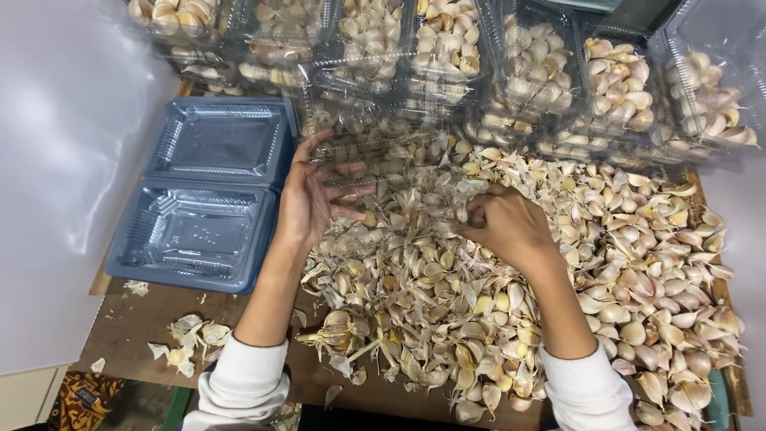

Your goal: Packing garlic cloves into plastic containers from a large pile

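A wide heap of pale garlic cloves [558, 263] and papery skins was spread over the wooden bench [136, 319], hemmed behind by stacked clear packs [447, 56] and, left, an open blue tray [199, 231]. The left hand [307, 199] was held spread above the heap; the right hand [503, 223] was clenched on cloves.

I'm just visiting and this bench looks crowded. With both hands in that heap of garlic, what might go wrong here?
Cloves in the garlic pile lie right at the near edge of the wooden table, so a sweep of the right hand might push some off. The left hand works beside stacked filled clear boxes; a bump could topple them. Loose skins may end up in the empty blue tray.
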